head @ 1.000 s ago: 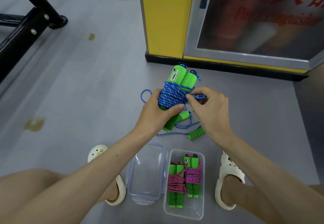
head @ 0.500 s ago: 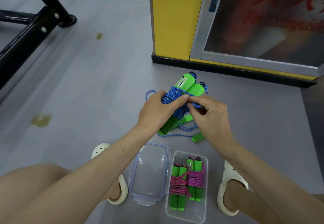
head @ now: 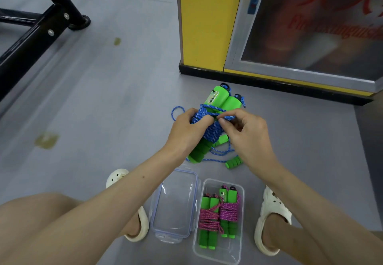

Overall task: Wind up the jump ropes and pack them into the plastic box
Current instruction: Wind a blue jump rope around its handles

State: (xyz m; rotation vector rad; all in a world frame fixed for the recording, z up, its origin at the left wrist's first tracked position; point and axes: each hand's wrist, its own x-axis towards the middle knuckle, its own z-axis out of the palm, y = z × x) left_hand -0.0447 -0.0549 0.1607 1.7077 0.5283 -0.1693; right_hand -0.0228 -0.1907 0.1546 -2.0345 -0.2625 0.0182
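Note:
My left hand (head: 186, 129) grips a jump rope bundle (head: 211, 132), two green handles wrapped in blue cord, held above the floor. My right hand (head: 246, 132) pinches the blue cord's end at the top of the wrapping. A second blue rope (head: 232, 161) with green handles lies loose on the floor under the bundle. The clear plastic box (head: 238, 250) stands between my feet and holds two wound pink ropes (head: 217, 215) with green handles.
The box's clear lid (head: 176, 202) lies left of the box. White clogs (head: 271, 219) flank both. A yellow cabinet (head: 207, 22) with a glass door stands close behind the ropes. A black metal frame (head: 31, 36) crosses the far left floor.
The bundle has tilted and sunk slightly. My right hand has shifted its pinch on the cord end along the top of the wrapping.

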